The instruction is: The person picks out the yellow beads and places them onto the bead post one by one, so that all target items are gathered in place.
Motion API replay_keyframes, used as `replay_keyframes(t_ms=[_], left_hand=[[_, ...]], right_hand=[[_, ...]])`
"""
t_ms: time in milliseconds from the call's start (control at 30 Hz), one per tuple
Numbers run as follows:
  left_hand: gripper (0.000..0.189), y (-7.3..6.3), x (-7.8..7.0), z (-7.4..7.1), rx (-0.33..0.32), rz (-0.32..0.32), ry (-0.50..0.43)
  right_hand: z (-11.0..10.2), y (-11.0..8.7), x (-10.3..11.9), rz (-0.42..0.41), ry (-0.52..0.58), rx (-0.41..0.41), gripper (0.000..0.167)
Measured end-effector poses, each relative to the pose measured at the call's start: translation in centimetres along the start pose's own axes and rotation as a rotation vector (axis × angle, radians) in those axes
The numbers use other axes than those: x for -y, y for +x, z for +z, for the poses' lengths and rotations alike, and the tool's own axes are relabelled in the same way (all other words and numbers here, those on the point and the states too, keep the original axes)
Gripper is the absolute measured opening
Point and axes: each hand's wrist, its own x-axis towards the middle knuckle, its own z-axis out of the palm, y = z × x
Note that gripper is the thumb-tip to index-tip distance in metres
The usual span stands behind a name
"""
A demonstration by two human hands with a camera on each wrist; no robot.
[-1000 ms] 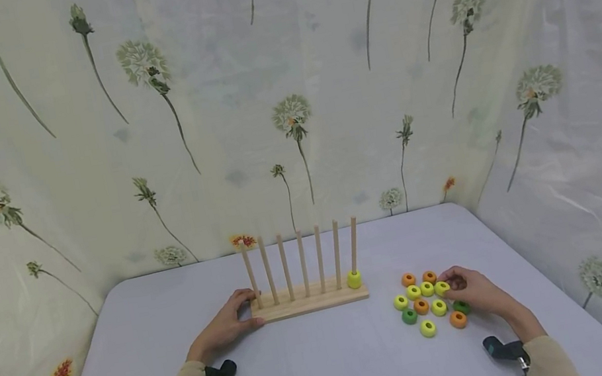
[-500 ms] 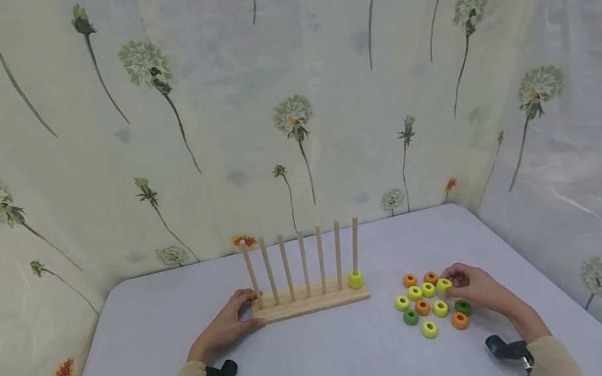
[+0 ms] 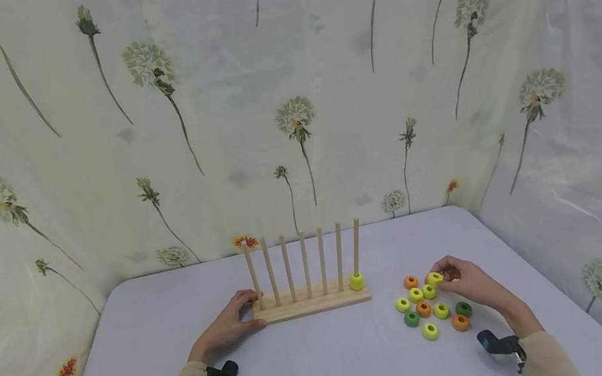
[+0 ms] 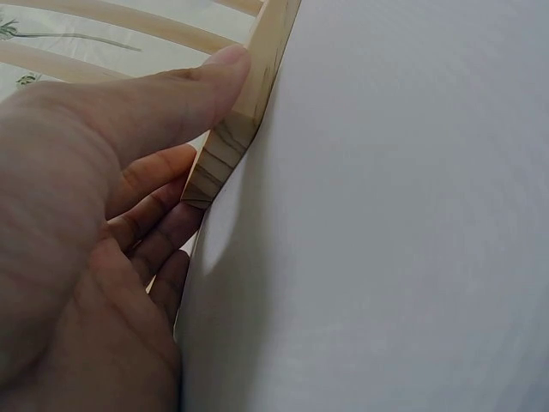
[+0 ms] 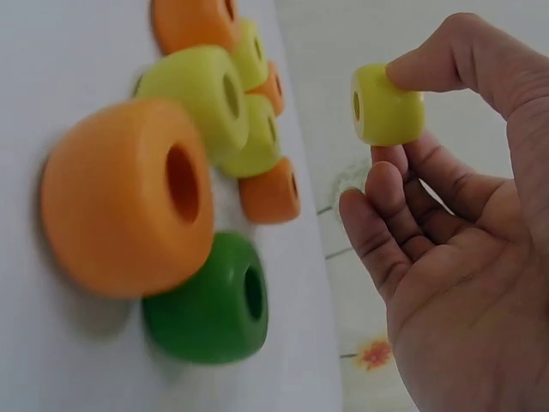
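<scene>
One yellow bead (image 5: pixel 390 105) in a pinch of right fingers (image 5: pixel 446 176), left fingers (image 4: pixel 154 178) around end edge of rack (image 3: pixel 312 307), roomy tabletop (image 3: pixel 337 356) between

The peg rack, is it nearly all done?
No, it looks barely started. Done: yellow on the rightmost peg, at least one bead. In hand: the right hand pinches another yellow bead; the left hand holds the rack. Left, probably: six bare pegs, and loose beads on the table.
</scene>
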Motion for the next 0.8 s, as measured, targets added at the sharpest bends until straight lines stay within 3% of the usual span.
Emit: replay_keyframes(t_ms=[800], left_hand=[[0.070,0.0,0.4,-0.1,-0.008,0.036,0.008]], right_hand=[[0.6,2.0,6.2,-0.113,0.099,0.036,0.030]])
